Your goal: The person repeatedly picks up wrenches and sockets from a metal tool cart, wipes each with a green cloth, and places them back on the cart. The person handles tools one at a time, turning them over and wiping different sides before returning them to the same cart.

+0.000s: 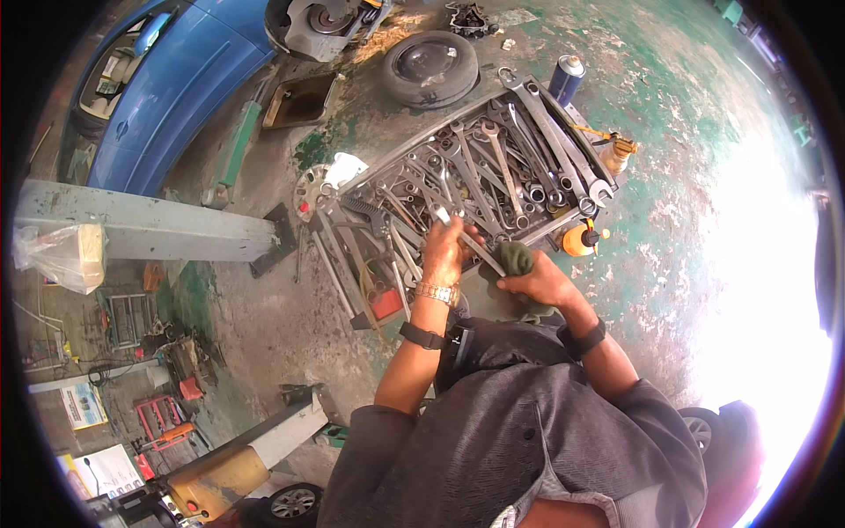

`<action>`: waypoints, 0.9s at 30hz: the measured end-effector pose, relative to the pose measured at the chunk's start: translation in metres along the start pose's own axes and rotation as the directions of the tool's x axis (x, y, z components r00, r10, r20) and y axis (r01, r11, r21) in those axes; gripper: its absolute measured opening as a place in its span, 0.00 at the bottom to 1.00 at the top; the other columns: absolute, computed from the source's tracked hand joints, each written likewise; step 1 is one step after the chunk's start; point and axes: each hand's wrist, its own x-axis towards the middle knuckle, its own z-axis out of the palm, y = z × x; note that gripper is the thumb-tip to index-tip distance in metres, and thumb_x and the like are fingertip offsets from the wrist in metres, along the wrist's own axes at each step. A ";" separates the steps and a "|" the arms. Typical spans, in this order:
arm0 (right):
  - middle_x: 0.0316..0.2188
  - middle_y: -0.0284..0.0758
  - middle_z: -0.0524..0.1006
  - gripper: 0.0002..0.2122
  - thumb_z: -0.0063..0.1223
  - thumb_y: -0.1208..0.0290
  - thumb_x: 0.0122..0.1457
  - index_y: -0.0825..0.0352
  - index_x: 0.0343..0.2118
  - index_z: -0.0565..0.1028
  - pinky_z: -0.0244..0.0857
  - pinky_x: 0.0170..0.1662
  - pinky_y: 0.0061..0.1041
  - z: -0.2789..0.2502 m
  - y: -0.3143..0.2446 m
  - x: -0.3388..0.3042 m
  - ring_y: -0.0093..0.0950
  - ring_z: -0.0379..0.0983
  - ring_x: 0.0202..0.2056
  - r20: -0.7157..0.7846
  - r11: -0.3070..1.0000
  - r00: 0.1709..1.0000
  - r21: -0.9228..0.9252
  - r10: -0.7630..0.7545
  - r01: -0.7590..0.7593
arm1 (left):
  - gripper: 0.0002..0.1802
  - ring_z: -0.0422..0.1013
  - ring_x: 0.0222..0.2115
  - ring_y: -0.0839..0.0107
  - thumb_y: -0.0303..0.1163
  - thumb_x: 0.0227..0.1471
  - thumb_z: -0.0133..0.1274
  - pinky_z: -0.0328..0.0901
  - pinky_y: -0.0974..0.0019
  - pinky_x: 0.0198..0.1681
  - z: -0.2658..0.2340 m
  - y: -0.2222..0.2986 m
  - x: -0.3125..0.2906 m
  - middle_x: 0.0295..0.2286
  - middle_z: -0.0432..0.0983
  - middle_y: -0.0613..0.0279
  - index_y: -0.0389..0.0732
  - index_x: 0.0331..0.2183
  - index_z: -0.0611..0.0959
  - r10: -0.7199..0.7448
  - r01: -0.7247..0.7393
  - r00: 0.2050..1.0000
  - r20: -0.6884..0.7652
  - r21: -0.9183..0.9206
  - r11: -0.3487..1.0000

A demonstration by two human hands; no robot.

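Observation:
My left hand [445, 255] is closed around a silver wrench [481, 252] near its upper left end. My right hand [547, 280] grips a dark green cloth [516, 257], which is wrapped about the wrench's lower right part. The wrench lies slantwise between both hands, above the near edge of a metal tool tray [539, 231]. Many loose wrenches fill this tray, among them a large combination wrench [563, 132] along its right side. Part of the cloth hangs below my right hand.
A blue spray can [568, 79] and an orange bottle [581, 238] stand beside the tray. Beyond it lies a wheel [430, 70] and an oily drip pan [300, 99]. To the left are a grey lift post [150, 222] and a blue car [189, 84].

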 end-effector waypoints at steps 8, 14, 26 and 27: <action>0.37 0.32 0.79 0.15 0.61 0.75 0.54 0.71 0.45 0.75 0.69 0.42 0.22 -0.007 0.026 0.007 0.21 0.75 0.37 -0.213 0.956 0.974 0.260 -0.080 0.135 | 0.07 0.76 0.21 0.59 0.27 0.59 0.43 0.75 0.55 0.21 -0.015 0.000 0.062 0.23 0.75 0.52 0.32 0.34 0.71 -0.028 0.023 0.999 0.027 0.156 0.987; 0.41 0.37 0.78 0.16 0.57 0.79 0.55 0.74 0.48 0.72 0.70 0.46 0.26 -0.036 0.052 -0.025 0.27 0.76 0.40 -0.364 0.850 0.928 0.464 -0.075 0.250 | 0.10 0.76 0.22 0.60 0.29 0.51 0.55 0.73 0.65 0.17 -0.058 -0.017 0.113 0.23 0.75 0.56 0.31 0.32 0.76 0.075 -0.043 0.994 -0.078 0.348 0.936; 0.36 0.34 0.78 0.15 0.59 0.77 0.54 0.72 0.45 0.74 0.70 0.38 0.25 -0.043 0.071 -0.038 0.24 0.75 0.34 -0.451 0.752 0.869 0.640 0.203 0.157 | 0.15 0.74 0.36 0.43 0.35 0.40 0.53 0.65 0.48 0.42 -0.075 -0.033 0.101 0.30 0.78 0.39 0.32 0.27 0.84 0.260 0.157 0.953 -0.158 0.987 0.026; 0.37 0.35 0.78 0.16 0.59 0.78 0.54 0.72 0.46 0.74 0.71 0.41 0.26 -0.042 0.073 -0.036 0.25 0.76 0.36 -0.437 0.756 0.877 0.638 0.198 0.147 | 0.14 0.74 0.33 0.41 0.31 0.37 0.53 0.66 0.48 0.34 -0.072 -0.032 0.100 0.26 0.76 0.35 0.29 0.24 0.82 0.300 0.128 0.946 -0.124 0.992 0.007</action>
